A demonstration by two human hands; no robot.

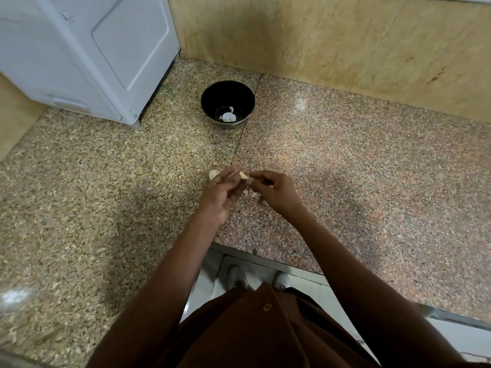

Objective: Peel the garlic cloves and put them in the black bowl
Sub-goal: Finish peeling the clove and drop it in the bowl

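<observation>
A black bowl [228,102] stands on the speckled granite counter [345,155] near the back, with a few pale garlic pieces [228,116] at its bottom. Just above the counter's front part, my left hand [219,193] and my right hand [275,191] meet. Between their fingertips is a small pale garlic clove [243,175], pinched from both sides. Another pale clove [214,174] lies on the counter, partly hidden behind my left fingers. Small bits of skin [245,192] show on the counter under my hands.
A white appliance [87,54] stands at the back left, close to the bowl. A yellowish stone wall [345,43] runs along the back. The counter's front edge [265,254] lies below my forearms, with the floor and shoes beneath.
</observation>
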